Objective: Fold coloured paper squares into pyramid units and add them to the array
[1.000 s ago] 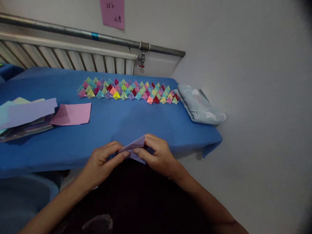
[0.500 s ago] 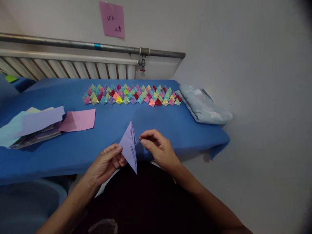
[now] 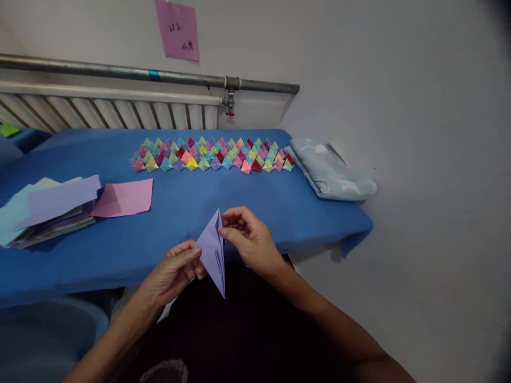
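Note:
A folded piece of purple origami paper (image 3: pixel 211 250), shaped like a triangle with layered flaps along its right side, is held up in front of my body. My left hand (image 3: pixel 178 268) pinches its left corner, thumb on top and fingers behind. On the other side, my right hand (image 3: pixel 251 236) has thumb and forefinger closed on the upper right flap. Beyond the hands, several rows of small folded paper pieces (image 3: pixel 215 165) in many colours stand on the blue cloth (image 3: pixel 175 202).
At the left lies a stack of coloured paper sheets (image 3: pixel 64 199), with a pink sheet (image 3: pixel 125 199) beside it. A folded light-blue blanket (image 3: pixel 339 173) rests at the right end. Behind are a radiator (image 3: pixel 131 111) and a pipe (image 3: pixel 99 72). A blue basin (image 3: pixel 51 330) sits below left.
My right hand has moved left and taken hold of the paper's upper right flap. The paper has shifted slightly lower in view, still in my left hand.

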The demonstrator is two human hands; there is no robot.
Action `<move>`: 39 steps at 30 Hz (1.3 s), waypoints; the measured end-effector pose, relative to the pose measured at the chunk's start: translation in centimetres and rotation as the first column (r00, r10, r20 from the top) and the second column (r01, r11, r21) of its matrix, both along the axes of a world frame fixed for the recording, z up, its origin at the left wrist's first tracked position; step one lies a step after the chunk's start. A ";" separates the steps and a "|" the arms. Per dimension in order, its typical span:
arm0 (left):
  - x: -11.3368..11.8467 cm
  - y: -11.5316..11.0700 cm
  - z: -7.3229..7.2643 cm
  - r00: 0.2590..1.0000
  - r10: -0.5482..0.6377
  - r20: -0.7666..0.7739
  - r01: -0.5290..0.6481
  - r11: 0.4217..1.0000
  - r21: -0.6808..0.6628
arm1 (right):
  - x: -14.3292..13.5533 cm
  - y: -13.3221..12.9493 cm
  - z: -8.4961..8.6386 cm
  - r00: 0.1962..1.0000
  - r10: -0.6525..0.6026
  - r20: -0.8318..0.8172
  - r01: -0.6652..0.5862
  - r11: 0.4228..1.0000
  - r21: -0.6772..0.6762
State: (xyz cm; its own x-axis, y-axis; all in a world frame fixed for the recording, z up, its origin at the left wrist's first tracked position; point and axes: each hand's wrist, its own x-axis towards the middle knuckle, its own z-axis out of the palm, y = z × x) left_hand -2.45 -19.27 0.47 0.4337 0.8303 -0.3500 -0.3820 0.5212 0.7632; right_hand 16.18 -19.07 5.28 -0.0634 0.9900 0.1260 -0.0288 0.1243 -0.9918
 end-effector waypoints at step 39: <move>0.7 1.6 0.2 0.970 -0.175 -0.167 0.146 0.974 -0.171 | 1.5 0.6 -5.8 0.833 0.041 0.552 -0.291 0.881 0.374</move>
